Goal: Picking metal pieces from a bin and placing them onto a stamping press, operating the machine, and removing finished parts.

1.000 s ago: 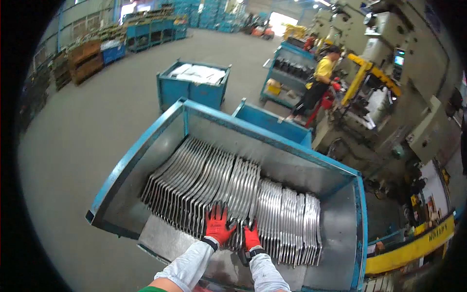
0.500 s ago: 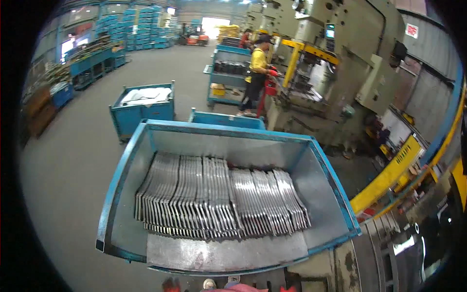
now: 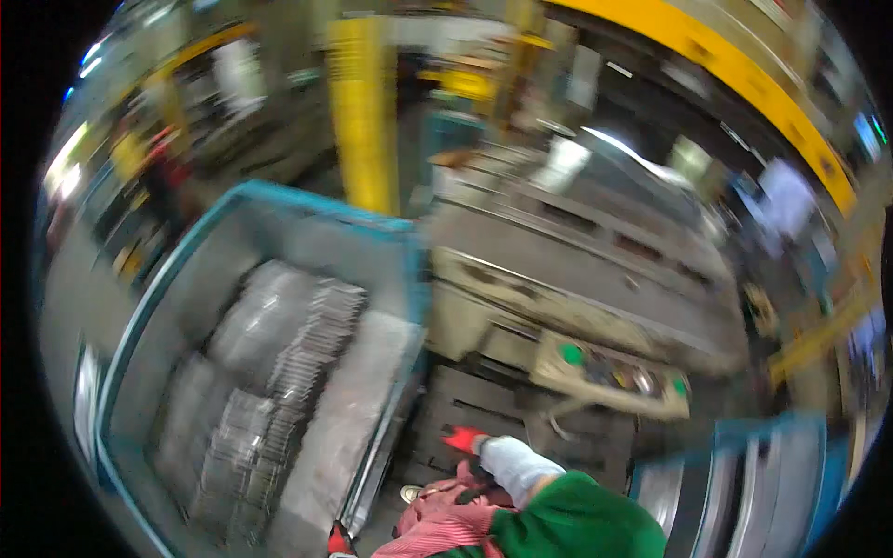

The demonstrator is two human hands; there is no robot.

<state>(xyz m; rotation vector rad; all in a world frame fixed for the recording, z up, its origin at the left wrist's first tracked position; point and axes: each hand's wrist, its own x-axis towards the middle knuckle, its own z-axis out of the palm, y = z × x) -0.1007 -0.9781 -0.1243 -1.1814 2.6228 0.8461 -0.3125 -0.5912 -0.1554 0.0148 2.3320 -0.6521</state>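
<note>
The picture is motion-blurred. My right hand (image 3: 462,437), in a red glove with a white sleeve guard and a green sleeve, is held low in front of me, between the blue metal bin (image 3: 237,197) and a grey machine (image 3: 577,270). Its fingers are too blurred to read. Only a red sliver of my left hand (image 3: 339,540) shows at the bottom edge, close to the bin's near corner. Rows of stacked grey sheet-metal parts (image 3: 307,344) fill the bin at the left. Neither hand touches them.
A control panel with green buttons (image 3: 605,372) sits on the machine's front. A yellow column (image 3: 361,121) rises behind the bin. A second blue bin with metal parts (image 3: 744,484) stands at the lower right. A blurred person (image 3: 160,172) works at the far left.
The view has swung sharply right: the bin slid from centre to the left and the machine came into view. My hands left the parts a second ago and are back near my body.
</note>
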